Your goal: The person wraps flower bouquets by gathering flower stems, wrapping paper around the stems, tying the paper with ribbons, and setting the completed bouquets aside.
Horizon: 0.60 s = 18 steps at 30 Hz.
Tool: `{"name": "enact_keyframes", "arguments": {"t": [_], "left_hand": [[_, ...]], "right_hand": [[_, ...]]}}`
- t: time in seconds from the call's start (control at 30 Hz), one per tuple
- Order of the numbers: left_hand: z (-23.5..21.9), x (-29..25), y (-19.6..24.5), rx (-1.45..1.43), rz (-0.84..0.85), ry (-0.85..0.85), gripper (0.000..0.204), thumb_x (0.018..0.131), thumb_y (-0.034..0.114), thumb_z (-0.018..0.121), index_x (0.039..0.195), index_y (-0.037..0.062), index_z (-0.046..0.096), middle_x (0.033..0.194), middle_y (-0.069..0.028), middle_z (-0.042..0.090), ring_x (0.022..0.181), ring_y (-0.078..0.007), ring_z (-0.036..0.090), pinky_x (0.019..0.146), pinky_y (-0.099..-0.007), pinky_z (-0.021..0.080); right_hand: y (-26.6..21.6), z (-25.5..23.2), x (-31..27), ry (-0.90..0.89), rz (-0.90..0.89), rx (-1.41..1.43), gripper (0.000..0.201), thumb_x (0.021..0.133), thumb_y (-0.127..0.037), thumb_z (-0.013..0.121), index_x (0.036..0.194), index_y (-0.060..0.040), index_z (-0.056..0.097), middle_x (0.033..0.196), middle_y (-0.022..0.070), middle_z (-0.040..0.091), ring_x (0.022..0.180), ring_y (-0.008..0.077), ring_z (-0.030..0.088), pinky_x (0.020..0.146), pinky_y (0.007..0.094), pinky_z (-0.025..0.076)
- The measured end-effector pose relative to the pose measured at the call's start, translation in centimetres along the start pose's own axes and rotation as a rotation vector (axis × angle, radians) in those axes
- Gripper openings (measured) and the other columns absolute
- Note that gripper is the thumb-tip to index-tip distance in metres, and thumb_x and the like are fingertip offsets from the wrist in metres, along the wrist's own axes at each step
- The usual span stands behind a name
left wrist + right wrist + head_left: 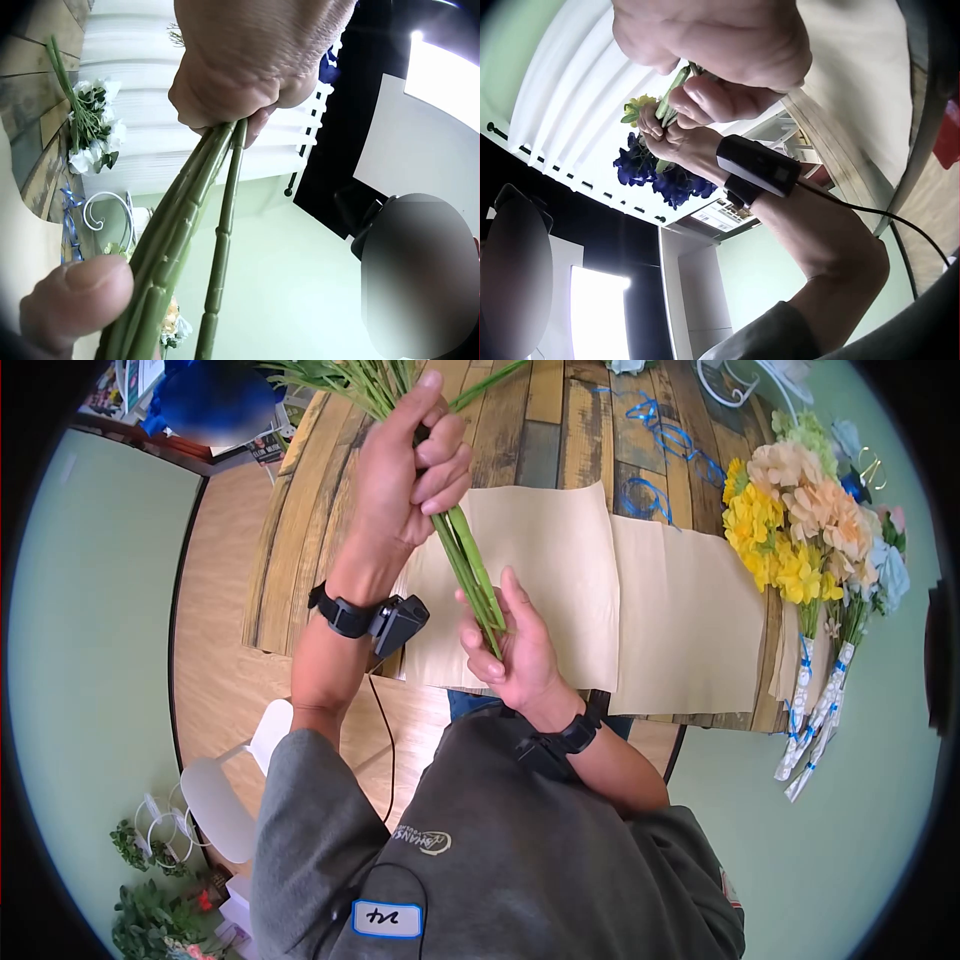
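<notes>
My left hand (415, 470) grips a bunch of long green flower stems (470, 560) over the table's near left part. Below it, my right hand (520, 655) curls its fingers round the lower stem ends, its thumb raised beside them. The left wrist view shows the jointed stems (176, 247) running down from the left fist, one slightly apart. Past the left hand in the right wrist view are dark blue flowers (679, 180) and a small yellow bloom (640, 105). Two brown paper sheets (540, 580) (690, 620) lie under and beside the hands.
Wrapped bouquets (815, 550) of yellow, peach and pale blue flowers lie at the table's right edge. Curled blue ribbon (665, 440) and a white wire stand (735, 385) are at the back. White flowers (97, 124) lie on the planks. A white chair (220, 810) stands left.
</notes>
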State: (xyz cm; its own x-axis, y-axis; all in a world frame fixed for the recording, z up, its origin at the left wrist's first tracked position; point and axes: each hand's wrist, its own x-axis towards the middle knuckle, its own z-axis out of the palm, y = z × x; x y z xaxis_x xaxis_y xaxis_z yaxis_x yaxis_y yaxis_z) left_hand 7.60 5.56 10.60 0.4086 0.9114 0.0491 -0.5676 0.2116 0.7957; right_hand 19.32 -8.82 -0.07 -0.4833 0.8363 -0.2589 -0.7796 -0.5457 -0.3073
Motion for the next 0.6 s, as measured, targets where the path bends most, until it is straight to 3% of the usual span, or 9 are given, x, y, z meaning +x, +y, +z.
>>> {"name": "enact_keyframes", "arguments": {"t": [0.07, 0.3, 0.5, 0.57, 0.6], "left_hand": [[0.2, -0.2, -0.2, 0.039, -0.006, 0.033, 0.039, 0.105, 0.035, 0.047, 0.073, 0.0144, 0.039, 0.051, 0.0068, 0.024, 0.034, -0.0043, 0.021, 0.031, -0.0215, 0.017], [0.0, -0.5, 0.0, 0.123, 0.0, 0.058, 0.037, 0.105, 0.035, 0.048, 0.077, 0.0128, 0.041, 0.052, 0.0062, 0.026, 0.035, -0.0047, 0.022, 0.031, -0.0218, 0.019], [0.1, -0.9, -0.7, 0.187, 0.004, 0.102, 0.035, 0.105, 0.039, 0.045, 0.082, 0.014, 0.043, 0.051, 0.0079, 0.026, 0.034, -0.0032, 0.019, 0.029, -0.0204, 0.016], [0.1, -1.0, -0.7, 0.195, -0.005, 0.103, 0.036, 0.105, 0.04, 0.046, 0.081, 0.0138, 0.042, 0.051, 0.0077, 0.026, 0.034, -0.0034, 0.019, 0.03, -0.0207, 0.016], [0.0, -1.1, -0.6, 0.206, -0.008, 0.101, 0.037, 0.105, 0.041, 0.046, 0.081, 0.0136, 0.042, 0.051, 0.0075, 0.026, 0.034, -0.0035, 0.02, 0.03, -0.0209, 0.016]], "right_hand": [[0.1, 0.3, -0.2, 0.07, -0.019, -0.057, 0.052, 0.101, -0.054, 0.046, 0.11, -0.0051, 0.064, 0.07, 0.0047, 0.06, 0.039, 0.0058, 0.035, 0.037, 0.0197, 0.027], [0.4, 0.8, 0.2, 0.051, -0.033, -0.056, 0.043, 0.102, -0.046, 0.05, 0.112, -0.0054, 0.062, 0.074, 0.0032, 0.059, 0.04, 0.0051, 0.033, 0.038, 0.0202, 0.026], [0.6, 1.0, 0.8, 0.054, -0.022, 0.024, 0.046, 0.103, -0.048, 0.046, 0.112, -0.0056, 0.062, 0.077, 0.0036, 0.059, 0.047, 0.0059, 0.04, 0.04, 0.0208, 0.03], [0.9, 0.4, 1.1, 0.054, -0.019, -0.027, 0.054, 0.104, -0.051, 0.038, 0.118, -0.0026, 0.058, 0.079, 0.0049, 0.06, 0.053, 0.0105, 0.05, 0.047, 0.0236, 0.04], [0.9, 0.4, 1.1, 0.053, -0.015, -0.029, 0.054, 0.104, -0.051, 0.038, 0.118, -0.0026, 0.058, 0.079, 0.0049, 0.06, 0.053, 0.0105, 0.05, 0.047, 0.0236, 0.04]]}}
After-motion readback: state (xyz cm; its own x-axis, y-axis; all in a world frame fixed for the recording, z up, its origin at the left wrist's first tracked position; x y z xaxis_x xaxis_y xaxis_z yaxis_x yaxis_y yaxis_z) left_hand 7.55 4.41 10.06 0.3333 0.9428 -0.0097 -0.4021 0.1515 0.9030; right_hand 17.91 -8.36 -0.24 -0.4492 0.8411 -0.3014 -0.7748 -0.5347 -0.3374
